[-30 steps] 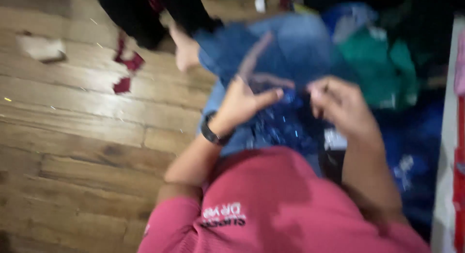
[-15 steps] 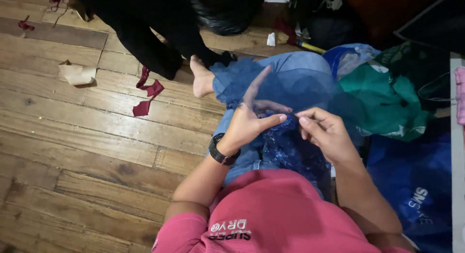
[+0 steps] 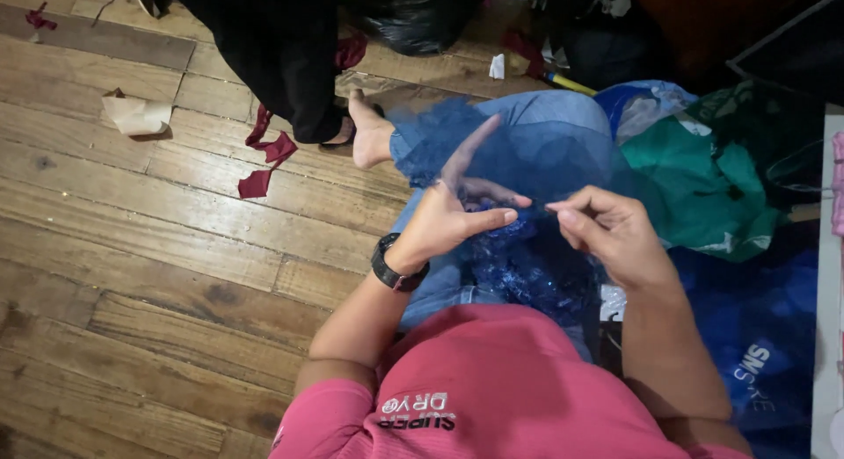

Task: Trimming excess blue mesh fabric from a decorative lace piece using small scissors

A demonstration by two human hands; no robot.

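Observation:
I sit on a wooden floor with a blue sheer fabric with sequins [image 3: 527, 257] spread over my lap and jeans. My left hand [image 3: 457, 208], with a black watch on its wrist, holds the fabric's edge between thumb and fingers, index finger raised. My right hand [image 3: 607, 226] pinches the fabric close beside it, fingers curled; whether it holds something thin like a needle is too small to tell. Both hands nearly touch over the fabric.
Another person's bare foot [image 3: 369, 134] and black trouser leg [image 3: 264, 46] stand just ahead. Red cloth scraps [image 3: 268, 156] and a crumpled paper [image 3: 136, 116] lie on the floor planks. Green fabric [image 3: 703, 186], blue bags [image 3: 765, 336] and a black bag [image 3: 413, 19] crowd the right and back.
The view has shifted and steadied. My hands stay together on the blue fabric, the left index finger lifting up.

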